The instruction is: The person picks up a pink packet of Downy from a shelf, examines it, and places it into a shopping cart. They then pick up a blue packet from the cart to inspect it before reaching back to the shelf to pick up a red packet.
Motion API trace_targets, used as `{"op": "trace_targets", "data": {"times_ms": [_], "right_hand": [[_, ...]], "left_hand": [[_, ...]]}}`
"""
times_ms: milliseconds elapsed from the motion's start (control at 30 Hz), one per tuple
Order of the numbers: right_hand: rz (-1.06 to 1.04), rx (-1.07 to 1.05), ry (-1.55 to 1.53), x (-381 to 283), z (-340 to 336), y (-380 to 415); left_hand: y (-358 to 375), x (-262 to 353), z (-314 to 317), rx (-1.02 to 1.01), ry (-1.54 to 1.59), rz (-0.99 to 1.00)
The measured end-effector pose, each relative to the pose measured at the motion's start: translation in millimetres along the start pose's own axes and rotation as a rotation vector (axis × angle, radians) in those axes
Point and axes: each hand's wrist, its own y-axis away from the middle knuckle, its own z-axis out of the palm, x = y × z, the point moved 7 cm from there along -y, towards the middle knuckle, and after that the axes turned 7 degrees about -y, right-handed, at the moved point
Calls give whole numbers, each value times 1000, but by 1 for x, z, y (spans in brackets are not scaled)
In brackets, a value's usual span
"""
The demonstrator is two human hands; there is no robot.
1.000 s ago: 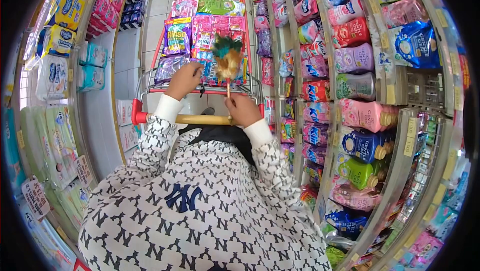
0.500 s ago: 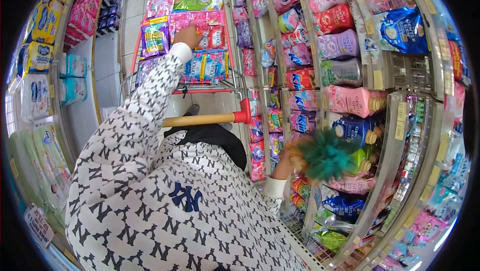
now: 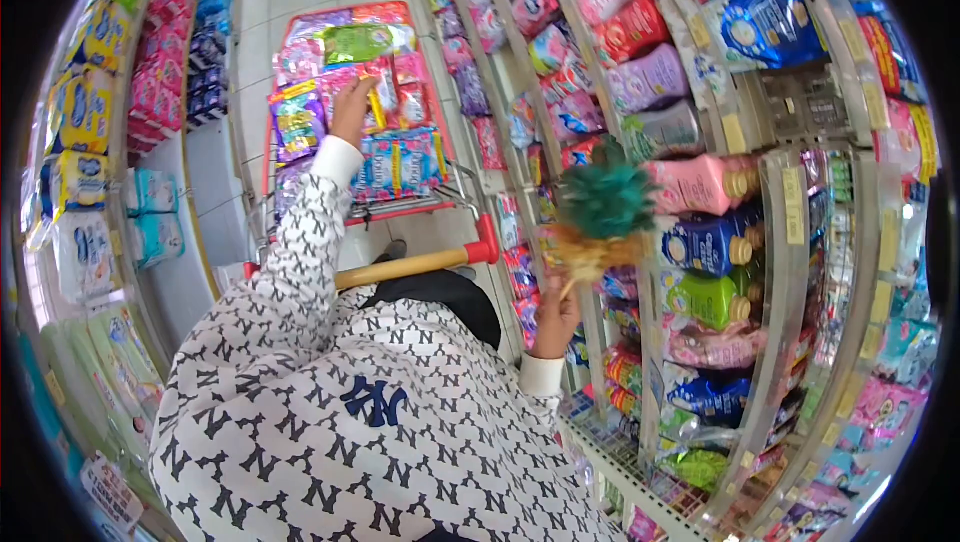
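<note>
My right hand (image 3: 556,317) is closed around the thin handle of a feather duster (image 3: 607,192) with green and tan feathers, upright in front of the right-hand shelves. Over the red shopping trolley (image 3: 437,142), my left hand (image 3: 352,107) pinches the edge of a pink and red packet (image 3: 376,107) with a yellow strip. Around it in the trolley lie a purple Rinso pack (image 3: 297,122), blue Downy packs (image 3: 395,164) and a green packet (image 3: 357,43).
Shelves on the right carry a pink bottle (image 3: 690,184), a blue bottle (image 3: 700,245), a green bottle (image 3: 705,299) and many pouches. The trolley's wooden handle (image 3: 400,269) crosses before my waist. Left shelves hold yellow packs (image 3: 85,112) and teal packs (image 3: 155,192).
The feather duster has swung up and left, from pointing sideways to upright. My left hand now has a packet tilted up at its fingers. The view has shifted slightly.
</note>
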Motion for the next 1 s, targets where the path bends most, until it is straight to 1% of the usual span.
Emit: {"op": "trace_targets", "data": {"times_ms": [33, 67, 100, 133, 167, 233, 267, 300, 367, 400, 467, 500, 533, 567, 633, 667, 733, 767, 800, 833, 867, 900, 933, 1000], "right_hand": [[-13, -12, -76, -8, 8, -5], [-24, -24, -148, -17, 17, -9], [-30, -32, -216, -26, 27, -10], [-47, -70, -223, -45, 45, -8], [-65, -105, -172, -43, 55, -8], [-123, -180, -74, -41, 81, -9], [-289, -246, 135, -51, 99, -4], [-340, -355, 272, -56, 120, 5], [-443, -569, 551, -64, 153, 21], [-458, -616, 626, -51, 160, 17], [-408, -534, 752, -32, 151, -6], [-387, -488, 818, -21, 140, -29], [-427, -397, 635, -29, 135, -42], [-376, -399, 590, -29, 129, -48], [-274, -389, 493, -54, 127, -46], [-242, -441, 451, -62, 132, -31], [-394, -587, 613, -58, 143, -5], [-473, -657, 693, -58, 150, 4], [-451, -639, 817, -49, 152, -1], [-398, -580, 685, -38, 146, -15], [-343, -522, 554, -20, 139, -35], [-290, -468, 422, -20, 138, -48], [-239, -429, 334, -19, 136, -55], [-175, -427, 201, -17, 143, -48]], "left_hand": [[15, -4, 1, -26, 187, -154], [31, 5, 2, -34, 430, -164], [39, 0, 0, -100, 602, -210], [51, 5, 2, -143, 694, -208], [65, 11, 7, -189, 790, -205], [101, 41, 14, -249, 855, -159], [109, 32, 20, -297, 1062, -262], [119, 32, 18, -268, 1113, -295], [145, 35, 15, -383, 1129, -266], [155, 39, 13, -346, 1122, -266], [172, 59, 17, -277, 1104, -269], [172, 57, 22, -246, 1099, -271], [176, 63, 19, -330, 1101, -255], [180, 68, 18, -374, 1101, -237], [182, 74, 13, -331, 1098, -225], [184, 73, 12, -290, 1050, -240], [184, 70, 14, -224, 959, -275], [187, 77, 21, -296, 1005, -267], [192, 84, 27, -367, 1050, -260], [197, 89, 32, -433, 1091, -257], [192, 79, 35, -412, 1006, -250], [188, 77, 39, -387, 921, -237], [190, 76, 42, -349, 927, -280], [190, 59, 46, -319, 839, -280]]}}
